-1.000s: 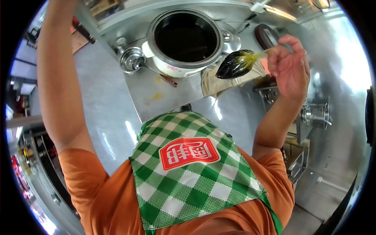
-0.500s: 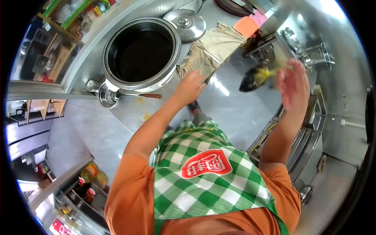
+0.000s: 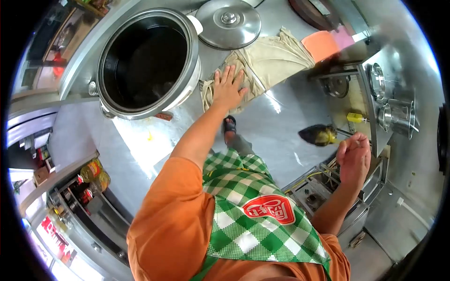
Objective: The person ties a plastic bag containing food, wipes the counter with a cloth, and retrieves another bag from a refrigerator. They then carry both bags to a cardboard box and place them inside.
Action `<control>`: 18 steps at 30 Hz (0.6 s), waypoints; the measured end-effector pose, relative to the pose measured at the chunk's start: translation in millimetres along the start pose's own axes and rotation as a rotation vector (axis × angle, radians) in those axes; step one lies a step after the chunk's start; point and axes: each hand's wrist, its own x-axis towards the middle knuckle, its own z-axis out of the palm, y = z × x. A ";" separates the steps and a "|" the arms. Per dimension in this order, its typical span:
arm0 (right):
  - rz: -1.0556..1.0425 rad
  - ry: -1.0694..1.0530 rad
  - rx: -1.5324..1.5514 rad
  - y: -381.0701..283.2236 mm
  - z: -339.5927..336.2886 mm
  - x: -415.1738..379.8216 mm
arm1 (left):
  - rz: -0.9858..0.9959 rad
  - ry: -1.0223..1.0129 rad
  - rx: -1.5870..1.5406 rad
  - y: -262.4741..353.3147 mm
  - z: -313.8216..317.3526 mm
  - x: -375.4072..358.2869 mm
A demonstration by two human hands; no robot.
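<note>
**Left hand now flat on the cloth, bag lower at the right**

Since half a second ago, the left hand [image 3: 228, 91] has gone from the edge of the cloth [image 3: 281, 61] to lying over it, and the bag [image 3: 318, 135] sits lower in view. Camera has tilted too; the pot [image 3: 192, 51] now shows further left.

Left hand: palm down, fingers spread, gripping nothing that shows. Probably steadying the cloth or leaning on it; pressure cannot be judged.

Right hand: fingers closed on the bag's neck. Bag is in the air over the floor [image 3: 295, 154], well apart from the counter [image 3: 145, 136]. Held by the neck, likely, so that the full end stays clear of the fingers.

Lid [image 3: 234, 28] off, lying beside the pot, presumably to leave the mouth free.

Materials: bag teardrop-shaped, dark, yellowish toward the neck, slightly blurred. Cloth beige, limp, rumpled at the near end. Pot round and pale-walled, dark inside. Lid domed, shiny metal, knob on top. Counter smooth grey metal with a yellow smear. Apron [image 3: 248, 241] green-and-white check.
</note>
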 end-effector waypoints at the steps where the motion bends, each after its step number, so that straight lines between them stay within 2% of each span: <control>1: 0.055 0.004 -0.006 -3.6 -6.1 7.8 | -0.003 -0.010 0.002 0.2 -5.0 -5.2; 6: -0.017 -0.050 0.068 -8.0 -17.1 27.5 | -0.015 -0.099 0.021 -4.4 -23.8 -41.9; 9: -0.021 -0.060 0.113 -13.5 -14.2 28.8 | 0.020 -0.082 0.007 -13.5 -24.8 -67.8; 12: 0.062 -0.066 0.204 -10.8 -28.9 27.1 | 0.085 -0.184 -0.026 -22.6 -30.9 -100.2; 14: -0.020 -0.101 0.188 -8.5 -16.3 24.6 | 0.122 -0.244 0.023 -31.6 -37.7 -123.9; 18: 0.005 -0.169 0.187 -3.9 -12.6 21.7 | 0.160 -0.335 0.022 -49.0 -50.5 -163.3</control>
